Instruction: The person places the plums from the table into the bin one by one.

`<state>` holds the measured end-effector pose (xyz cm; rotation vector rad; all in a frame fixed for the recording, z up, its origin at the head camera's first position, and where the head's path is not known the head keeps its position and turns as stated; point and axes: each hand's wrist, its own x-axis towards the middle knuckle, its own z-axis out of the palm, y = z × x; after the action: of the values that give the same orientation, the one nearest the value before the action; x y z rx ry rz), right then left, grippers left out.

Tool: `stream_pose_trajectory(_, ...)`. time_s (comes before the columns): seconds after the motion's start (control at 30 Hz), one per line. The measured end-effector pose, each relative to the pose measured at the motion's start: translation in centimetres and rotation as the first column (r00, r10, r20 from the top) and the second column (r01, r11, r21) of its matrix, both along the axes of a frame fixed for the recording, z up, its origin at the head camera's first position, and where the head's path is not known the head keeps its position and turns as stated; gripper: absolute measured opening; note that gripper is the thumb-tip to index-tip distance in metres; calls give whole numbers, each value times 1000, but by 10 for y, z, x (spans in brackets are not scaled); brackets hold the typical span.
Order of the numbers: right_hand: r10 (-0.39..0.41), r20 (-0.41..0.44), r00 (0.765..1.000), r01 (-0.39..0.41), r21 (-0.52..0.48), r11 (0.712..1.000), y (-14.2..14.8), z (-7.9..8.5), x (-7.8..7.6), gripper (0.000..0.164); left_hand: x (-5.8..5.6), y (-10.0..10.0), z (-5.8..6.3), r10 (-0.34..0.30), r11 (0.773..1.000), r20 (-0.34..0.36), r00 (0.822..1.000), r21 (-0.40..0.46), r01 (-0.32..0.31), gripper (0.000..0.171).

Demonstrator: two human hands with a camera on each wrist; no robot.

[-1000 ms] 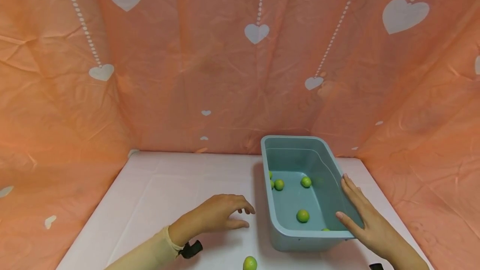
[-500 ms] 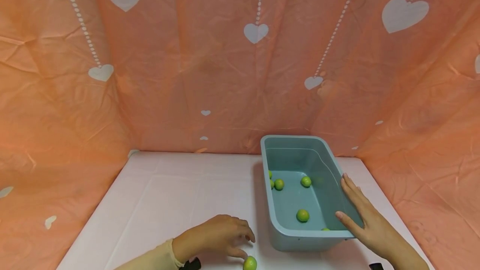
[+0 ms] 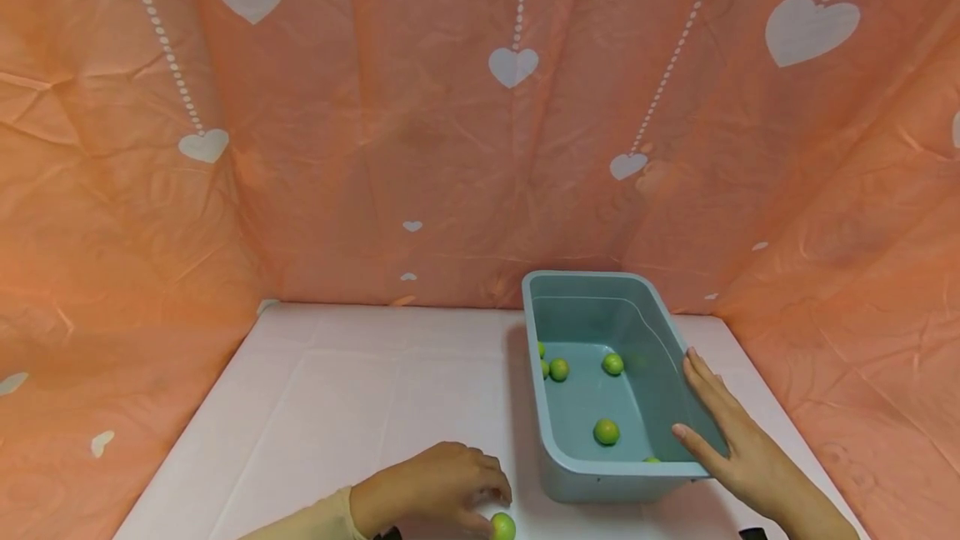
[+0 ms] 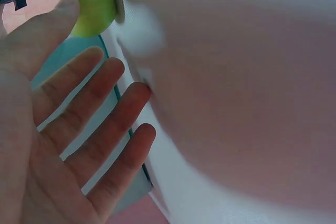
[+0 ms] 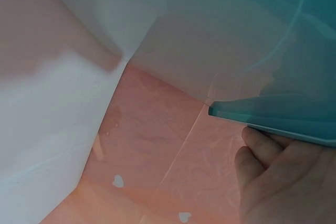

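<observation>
On the white tabletop a green lime [image 3: 503,527] lies at the near edge of the head view. My left hand [image 3: 450,482] is low beside it, palm down, its thumb tip touching the lime [image 4: 93,9]. In the left wrist view the other fingers [image 4: 105,140] are spread and extended, not wrapped round the fruit. To the right stands a grey-blue plastic bin [image 3: 630,468] with several limes inside, some partly hidden by its walls. My right hand [image 3: 738,448] rests at the bin's near right corner, fingers straight along the outside of the rim, thumb over the edge.
An orange-pink curtain [image 3: 420,148] with white hearts encloses the table [image 3: 337,390] at the back and both sides. The bin's far end stands close to the back curtain. Dark wrist-camera parts [image 3: 752,533] show below the right hand.
My left hand has moved down toward the near edge, from above the table to the lime, and its thumb now meets it. The right hand and the bin have stayed put.
</observation>
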<state>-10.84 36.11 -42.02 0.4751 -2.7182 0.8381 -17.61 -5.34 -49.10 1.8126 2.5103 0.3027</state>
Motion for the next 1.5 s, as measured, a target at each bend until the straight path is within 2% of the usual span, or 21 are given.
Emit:
stream_pose_trajectory(0.23,-2,3,1000,2,-2,1000,0,0,1,87,4,3,-2,-38,999,-37,999,12,38,29)
stream_pose_trajectory(0.33,2,0,1000,-2,-4,1000,0,0,0,87,6,5,-1,-48,999,-24,999,6,49,25)
stream_pose_trajectory(0.57,6,3,1000,-6,-2,1000,0,0,0,88,7,4,-1,-34,999,-4,999,-17,34,24)
stream_pose_trajectory(0.87,13,-3,1000,-13,-5,1000,0,0,-1,88,4,-2,-2,14,1000,76,997,9,-14,29)
stream_pose_trajectory(1.1,10,6,1000,-10,-10,1000,0,-1,0,87,-4,-11,11,47,997,135,990,58,-55,30)
stream_pose_trajectory(1.27,5,15,1000,-5,-5,1000,1,-1,0,87,-12,-17,22,102,987,159,982,104,-120,26)
stream_pose_trajectory(1.5,17,-13,1000,-17,3,1000,0,-2,-2,87,-21,-21,38,162,975,181,970,122,-186,26)
